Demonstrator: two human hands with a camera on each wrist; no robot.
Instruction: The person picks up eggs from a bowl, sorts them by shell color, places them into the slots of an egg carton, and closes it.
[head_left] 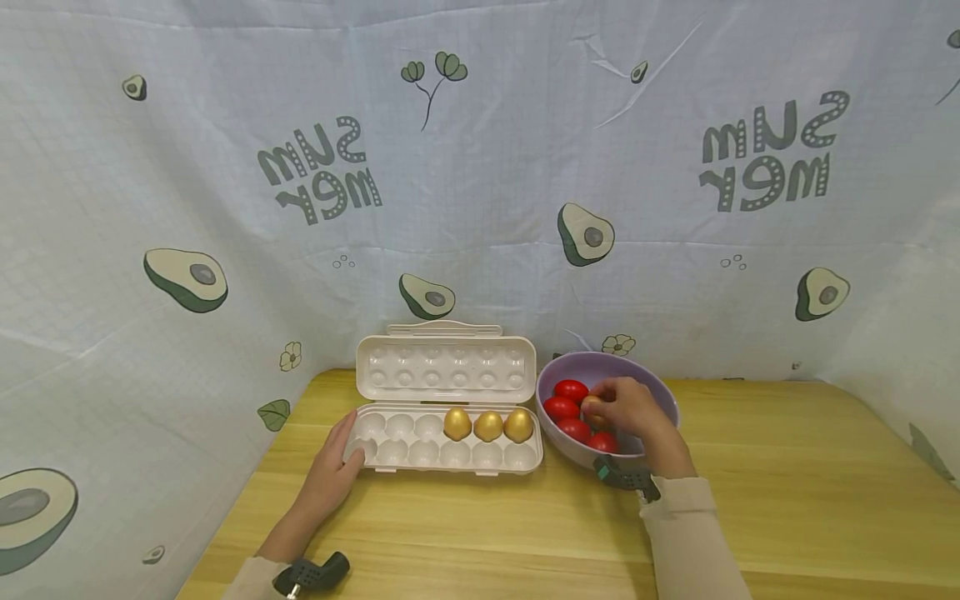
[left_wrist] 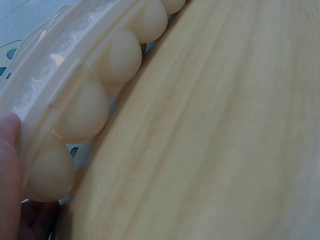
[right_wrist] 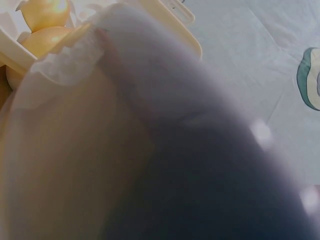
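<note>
My left hand (head_left: 333,467) grips the left end of a cream plastic egg carton (head_left: 475,463), thumb at the front corner. The left wrist view shows the egg carton (left_wrist: 82,110) from its front side, with fingers partly hidden beneath its end. Three golden eggs (head_left: 488,426) sit in the back row toward the right. Inside a purple bowl (head_left: 663,398), my right hand (head_left: 628,407) pinches another golden egg (head_left: 594,410). Several red eggs (head_left: 561,407) lie to the left and front of those fingers. In the right wrist view the bowl's wall blocks most of the picture and hides the hand.
The carton's lid (head_left: 446,383) stands open at the back, close to the bowl's left rim. A wooden table (head_left: 480,533) carries everything. Behind it hangs a pale cloth (head_left: 495,167) printed with avocados, meeting the table's back and left edges.
</note>
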